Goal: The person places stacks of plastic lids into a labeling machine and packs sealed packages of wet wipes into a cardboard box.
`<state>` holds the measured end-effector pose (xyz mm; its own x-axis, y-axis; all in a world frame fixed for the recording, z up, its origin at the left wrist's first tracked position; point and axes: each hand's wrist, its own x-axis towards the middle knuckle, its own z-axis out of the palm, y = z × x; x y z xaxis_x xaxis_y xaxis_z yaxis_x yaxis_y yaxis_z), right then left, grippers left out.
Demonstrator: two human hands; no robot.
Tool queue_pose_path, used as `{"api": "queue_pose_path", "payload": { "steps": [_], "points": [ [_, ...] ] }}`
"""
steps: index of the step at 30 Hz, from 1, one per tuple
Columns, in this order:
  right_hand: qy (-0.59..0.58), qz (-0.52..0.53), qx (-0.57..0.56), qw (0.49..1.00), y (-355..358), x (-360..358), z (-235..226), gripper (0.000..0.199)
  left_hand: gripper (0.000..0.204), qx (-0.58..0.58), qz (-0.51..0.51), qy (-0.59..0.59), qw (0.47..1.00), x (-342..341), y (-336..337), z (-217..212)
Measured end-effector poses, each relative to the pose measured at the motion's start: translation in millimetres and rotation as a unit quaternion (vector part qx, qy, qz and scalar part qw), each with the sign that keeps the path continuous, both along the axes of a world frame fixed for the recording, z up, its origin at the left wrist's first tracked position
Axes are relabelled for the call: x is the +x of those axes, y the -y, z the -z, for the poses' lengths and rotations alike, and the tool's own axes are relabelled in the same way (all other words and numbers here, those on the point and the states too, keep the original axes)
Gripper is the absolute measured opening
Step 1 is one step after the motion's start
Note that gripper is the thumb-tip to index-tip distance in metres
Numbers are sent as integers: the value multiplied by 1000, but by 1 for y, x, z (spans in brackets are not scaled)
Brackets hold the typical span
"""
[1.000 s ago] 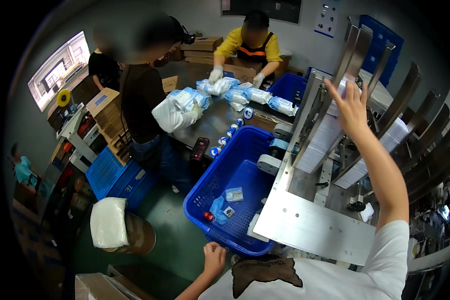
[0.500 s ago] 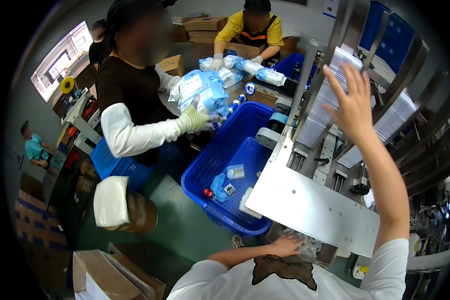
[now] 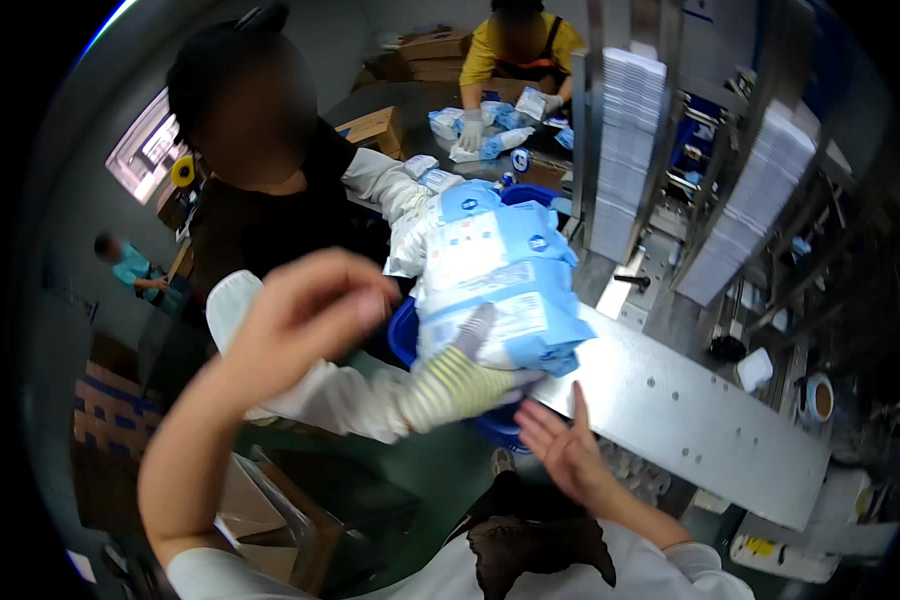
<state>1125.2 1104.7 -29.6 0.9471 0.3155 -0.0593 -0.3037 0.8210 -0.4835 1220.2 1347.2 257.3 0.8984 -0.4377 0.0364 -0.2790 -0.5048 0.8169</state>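
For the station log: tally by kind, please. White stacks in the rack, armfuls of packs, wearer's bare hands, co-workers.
White stacks: 2 (left stack, right stack)
Armful of packs: 1 (single packs overlap, not counted)
Bare hands: 2 (left hand, right hand)
Co-workers: 3 (dark top, yellow top, teal top)
Total: 8

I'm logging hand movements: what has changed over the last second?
The dark-topped co-worker brought the blue-and-white packs from the table closer to the camera. The right hand moved down from the white stack to near the packs; the left hand rose. The white stack still stands between metal guides.
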Motion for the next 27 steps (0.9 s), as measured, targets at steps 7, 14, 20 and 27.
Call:
{"api": "queue_pose_path", "payload": {
  "steps": [7, 14, 20, 27],
  "points": [
    [-148, 187, -139, 961, 65, 12, -28, 97, 58, 272, 50, 40, 960, 109, 64, 63],
    [-170, 237, -180, 939, 104, 16, -33, 90, 58, 417, 122, 56, 899, 181, 105, 123],
    [-199, 231, -203, 931, 101, 24, -42, 97, 75, 351, 132, -108, 921, 216, 96, 139],
    [-164, 276, -176, 931, 82, 38, -35, 85, 76, 190, 111, -171, 960, 243, 56, 180]
  ]
}}
